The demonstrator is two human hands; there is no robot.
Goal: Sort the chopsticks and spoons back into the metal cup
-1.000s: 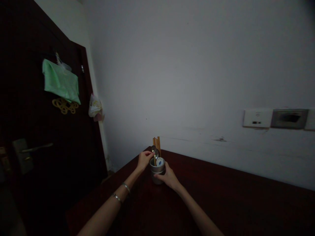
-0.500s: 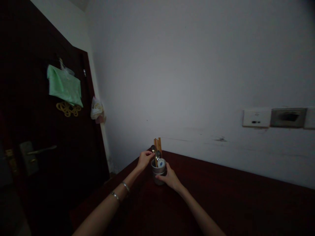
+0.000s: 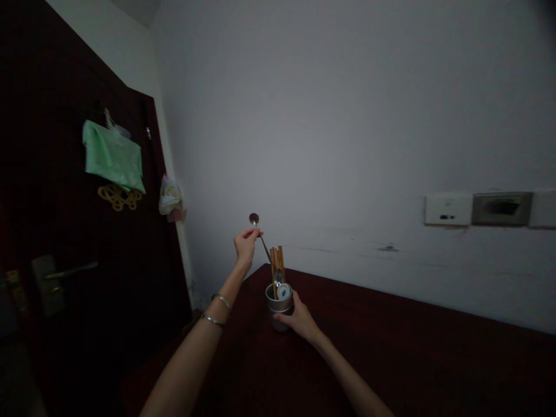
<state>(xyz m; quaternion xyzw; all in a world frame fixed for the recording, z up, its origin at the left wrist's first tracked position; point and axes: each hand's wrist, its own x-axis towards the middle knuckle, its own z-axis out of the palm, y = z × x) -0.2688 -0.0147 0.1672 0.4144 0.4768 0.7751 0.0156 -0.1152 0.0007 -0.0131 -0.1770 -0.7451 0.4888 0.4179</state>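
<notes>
My left hand [image 3: 245, 245] pinches a long-handled metal spoon [image 3: 254, 219] just below its bowl. The spoon is raised and tilted, bowl up, with its handle slanting down right to the chopsticks. My right hand [image 3: 301, 317] is wrapped round the right side of a grey metal cup [image 3: 278, 306] on the dark red table. In the cup stand several wooden chopsticks [image 3: 279, 255], a second metal spoon [image 3: 278, 277] and a white piece with a blue mark [image 3: 284, 291], perhaps a china spoon.
The table [image 3: 347, 307] meets a pale wall [image 3: 304, 145] behind the cup. Sockets [image 3: 449, 209] sit on the wall at right. A dark door [image 3: 43, 185] with a lever handle [image 3: 72, 270] stands at left, with a green cloth [image 3: 113, 152] and a plastic bag [image 3: 169, 196] hanging nearby.
My left hand has lifted the long-handled spoon up and to the left, above the cup. My right hand keeps its hold on the cup.
</notes>
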